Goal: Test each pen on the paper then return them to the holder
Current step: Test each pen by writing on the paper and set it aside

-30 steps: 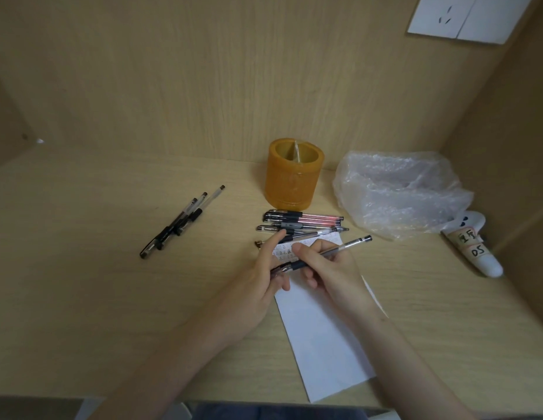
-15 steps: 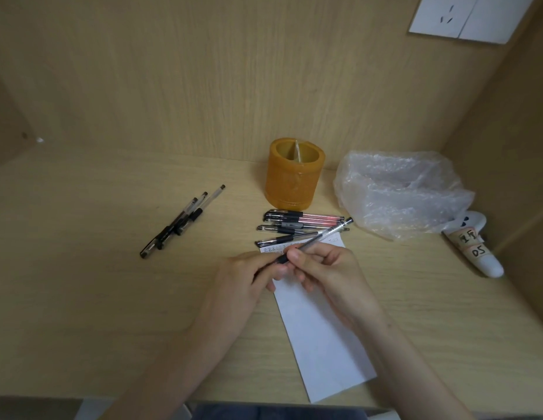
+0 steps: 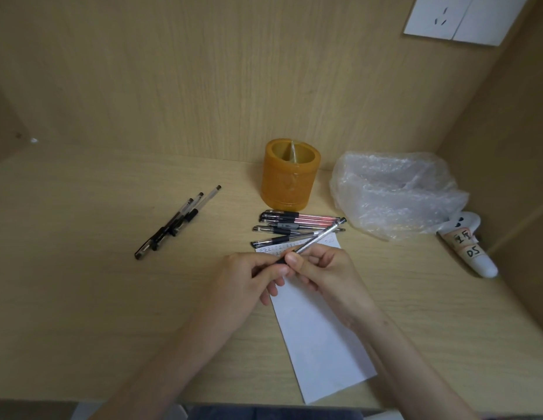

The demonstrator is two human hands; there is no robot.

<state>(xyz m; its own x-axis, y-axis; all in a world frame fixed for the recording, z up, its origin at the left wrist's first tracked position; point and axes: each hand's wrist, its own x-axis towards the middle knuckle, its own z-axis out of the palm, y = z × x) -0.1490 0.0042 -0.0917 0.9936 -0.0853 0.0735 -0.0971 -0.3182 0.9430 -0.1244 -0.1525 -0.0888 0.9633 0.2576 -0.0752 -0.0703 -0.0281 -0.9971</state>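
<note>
Your right hand (image 3: 328, 271) pinches the gel pen (image 3: 320, 237), tail toward two o'clock; left hand (image 3: 243, 277) grips its tip (capping, probably).

Pen (image 3: 320, 237) between left hand (image 3: 249, 277) and right hand (image 3: 331, 274)

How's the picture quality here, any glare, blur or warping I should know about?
Head view: soft, even light with faint shadows; wide-angle lens bows the back edge of the desk; pale sheen on the plastic bag; writing on the paper too blurred to read; the held pen looks fairly sharp.
</note>
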